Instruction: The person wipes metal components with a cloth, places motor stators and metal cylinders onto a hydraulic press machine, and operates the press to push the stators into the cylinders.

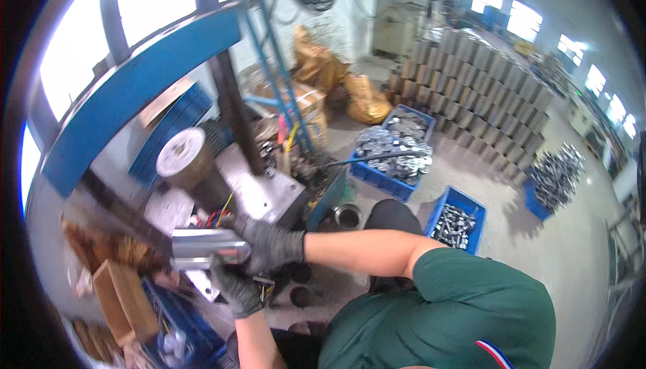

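Observation:
A shiny metal cylinder [202, 248] lies sideways between my hands, in front of the blue press [145, 86]. My right hand [270, 244], in a dark grey knit glove, is closed round the cylinder's right end. From below, my left hand [235, 289], gloved alike, grips its near side; part of its fingers is hidden. Just beyond the hands is a metal plate [259, 190] on the press bed. A thick round ram with a pale top [182, 152] stands left of that plate. Coloured wires [219, 217] show beside the cylinder.
Blue crates of metal parts [387, 184] [481, 217] stand on the floor at right. Behind them rises a stacked wall of metal cylinders [474, 89]. A heaped crate [555, 177] sits farther right. A wooden box [124, 302] is at lower left. A long bar [373, 158] juts rightward.

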`<state>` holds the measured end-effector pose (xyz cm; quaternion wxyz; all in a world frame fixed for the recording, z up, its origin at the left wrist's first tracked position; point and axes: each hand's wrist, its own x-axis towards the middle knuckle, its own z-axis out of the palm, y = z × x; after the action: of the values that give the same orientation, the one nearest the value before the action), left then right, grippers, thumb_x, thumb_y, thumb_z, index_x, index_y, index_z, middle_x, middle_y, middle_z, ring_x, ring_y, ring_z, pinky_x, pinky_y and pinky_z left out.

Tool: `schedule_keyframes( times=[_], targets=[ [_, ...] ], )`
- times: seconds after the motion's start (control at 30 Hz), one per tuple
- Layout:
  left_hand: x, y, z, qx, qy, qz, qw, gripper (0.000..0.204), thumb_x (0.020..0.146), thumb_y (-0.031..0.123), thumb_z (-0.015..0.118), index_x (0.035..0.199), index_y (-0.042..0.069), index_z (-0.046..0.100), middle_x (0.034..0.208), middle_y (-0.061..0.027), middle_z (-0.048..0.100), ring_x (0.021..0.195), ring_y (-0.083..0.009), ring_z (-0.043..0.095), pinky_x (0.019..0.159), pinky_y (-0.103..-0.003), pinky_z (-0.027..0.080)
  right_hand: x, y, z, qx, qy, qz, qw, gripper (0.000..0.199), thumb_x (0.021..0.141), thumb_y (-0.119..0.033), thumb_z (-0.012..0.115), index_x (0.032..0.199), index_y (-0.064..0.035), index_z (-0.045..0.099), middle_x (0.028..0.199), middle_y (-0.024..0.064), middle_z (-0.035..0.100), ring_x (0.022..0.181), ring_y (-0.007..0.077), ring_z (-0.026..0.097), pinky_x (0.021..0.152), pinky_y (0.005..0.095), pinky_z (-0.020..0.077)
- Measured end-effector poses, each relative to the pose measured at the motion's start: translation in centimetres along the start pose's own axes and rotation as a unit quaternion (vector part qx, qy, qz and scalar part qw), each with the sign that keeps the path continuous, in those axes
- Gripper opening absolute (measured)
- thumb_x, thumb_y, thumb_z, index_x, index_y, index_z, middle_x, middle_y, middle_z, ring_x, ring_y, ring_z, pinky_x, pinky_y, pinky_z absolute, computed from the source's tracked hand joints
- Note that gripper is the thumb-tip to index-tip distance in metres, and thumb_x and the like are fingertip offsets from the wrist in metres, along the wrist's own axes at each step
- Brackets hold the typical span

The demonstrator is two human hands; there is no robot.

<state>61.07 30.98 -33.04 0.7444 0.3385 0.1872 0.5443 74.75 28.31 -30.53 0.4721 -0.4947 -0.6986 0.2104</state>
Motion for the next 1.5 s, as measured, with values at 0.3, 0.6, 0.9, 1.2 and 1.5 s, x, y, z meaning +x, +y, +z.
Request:
schedule_keyframes(
  times=[0.3, 0.6, 0.9, 1.2, 1.5],
  targets=[
    [0.8, 1.9, -1.0, -0.026, -0.003, 0.062, 0.998, 0.075, 0.089, 0.031, 0.078, 0.149, 0.001, 0.043, 0.131, -0.0127, 0.061, 0.121, -0.0283, 0.063, 0.106, -0.043, 0.051, -0.3, -3.1, -0.1, 0.096, 0.0, 0.091, 0.991, 0.105, 0.065, -0.031, 0.095, 0.147, 0.0034, 0.038, 0.13, 0.0198, 0.062, 0.121, 0.0268, 0.062, 0.103, 0.0398, 0.0514],
    [2.0, 3.5, -1.9, -0.11, 0.04, 0.054, 0.992, 0.072, 0.083, 0.018, 0.083, 0.143, 0.004, 0.046, 0.127, -0.0124, 0.06, 0.116, -0.0288, 0.063, 0.104, -0.045, 0.054, -1.5, -0.2, 0.4, -0.163, 0.027, 0.018, 0.986, 0.101, 0.061, -0.029, 0.092, 0.144, 0.0034, 0.045, 0.127, 0.0255, 0.059, 0.119, 0.04, 0.059, 0.101, 0.0452, 0.0513],
    [4.0, 4.1, -4.6, -0.139, 0.022, 0.143, 0.98, 0.079, 0.084, 0.019, 0.084, 0.149, 0.009, 0.041, 0.132, -0.0131, 0.06, 0.122, -0.0287, 0.063, 0.106, -0.046, 0.053, 2.4, -2.7, -6.9, 0.307, 0.112, 0.101, 0.94, 0.084, 0.069, -0.013, 0.093, 0.14, -0.0017, 0.049, 0.132, 0.0107, 0.063, 0.118, 0.0227, 0.064, 0.103, 0.0369, 0.0531],
    [3.3, 3.2, -3.6, -0.054, -0.007, 0.167, 0.984, 0.075, 0.086, 0.023, 0.085, 0.146, 0.01, 0.044, 0.13, -0.0092, 0.061, 0.119, -0.0246, 0.063, 0.103, -0.041, 0.055, 15.5, 2.4, -8.7, 0.147, 0.213, -0.014, 0.966, 0.064, 0.073, -0.014, 0.09, 0.128, -0.0034, 0.059, 0.119, 0.0086, 0.069, 0.111, 0.0192, 0.065, 0.094, 0.0353, 0.0536],
    [4.2, 1.5, -4.2, 0.073, 0.006, 0.182, 0.981, 0.095, 0.071, 0.027, 0.097, 0.147, 0.008, 0.043, 0.134, -0.0062, 0.058, 0.124, -0.0228, 0.058, 0.105, -0.039, 0.051, 20.4, 4.8, -8.2, -0.187, 0.233, 0.046, 0.953, 0.086, 0.067, -0.054, 0.09, 0.129, -0.0009, 0.061, 0.122, 0.0196, 0.072, 0.109, 0.0334, 0.071, 0.096, 0.0447, 0.0556]
  ],
)
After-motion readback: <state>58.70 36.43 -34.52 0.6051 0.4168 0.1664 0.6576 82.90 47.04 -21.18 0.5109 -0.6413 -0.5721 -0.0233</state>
